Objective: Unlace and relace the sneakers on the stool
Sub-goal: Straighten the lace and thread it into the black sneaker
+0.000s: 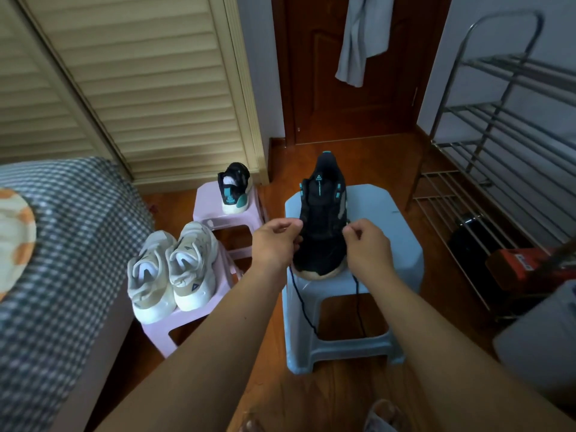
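A black sneaker [324,213] with teal accents stands on a pale blue stool [389,232], toe toward me. My left hand [276,241] pinches the dark lace [300,302] at the shoe's left side. On the right side my right hand [364,244] pinches the other lace end [357,302]. Both lace ends hang down over the stool's front edge. The second black sneaker [235,187] sits heel toward me on a far pink stool [205,210].
A pair of white sneakers [173,269] rests on a nearer pink stool [187,319] to the left. A checkered bed [71,244] fills the left side. A metal rack [498,135] stands at right, with a red object [526,266] below it. A wooden door [349,104] is behind.
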Tool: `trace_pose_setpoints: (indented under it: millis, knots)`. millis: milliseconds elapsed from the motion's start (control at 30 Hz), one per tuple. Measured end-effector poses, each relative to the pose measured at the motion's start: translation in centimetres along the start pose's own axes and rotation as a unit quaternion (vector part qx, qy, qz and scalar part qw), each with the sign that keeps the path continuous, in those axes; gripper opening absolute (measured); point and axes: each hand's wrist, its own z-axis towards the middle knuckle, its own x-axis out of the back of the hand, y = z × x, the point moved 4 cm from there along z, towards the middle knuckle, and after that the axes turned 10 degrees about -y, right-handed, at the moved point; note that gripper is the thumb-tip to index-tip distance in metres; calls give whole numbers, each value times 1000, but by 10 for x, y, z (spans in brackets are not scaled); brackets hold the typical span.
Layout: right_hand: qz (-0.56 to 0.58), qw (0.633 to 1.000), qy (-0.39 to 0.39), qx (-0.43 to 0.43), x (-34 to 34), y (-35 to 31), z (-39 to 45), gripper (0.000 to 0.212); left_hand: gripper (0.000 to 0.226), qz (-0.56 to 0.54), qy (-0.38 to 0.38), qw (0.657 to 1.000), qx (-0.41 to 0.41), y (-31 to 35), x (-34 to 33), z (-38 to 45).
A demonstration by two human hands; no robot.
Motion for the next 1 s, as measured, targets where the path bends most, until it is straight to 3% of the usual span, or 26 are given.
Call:
trace_pose_setpoints:
  millis: [200, 367, 1000]
  knots:
    - [-27, 999, -33, 16, -2, -7, 5, 17, 11, 106, 3, 994, -39, 6, 18, 16]
    - [-12, 994, 12, 104, 1, -26, 18, 7, 14, 199, 8, 979, -46, 4, 19, 24]
    - [-39, 992, 13, 122, -18, -24, 34, 9, 18, 187, 53, 980, -42, -1, 14, 36]
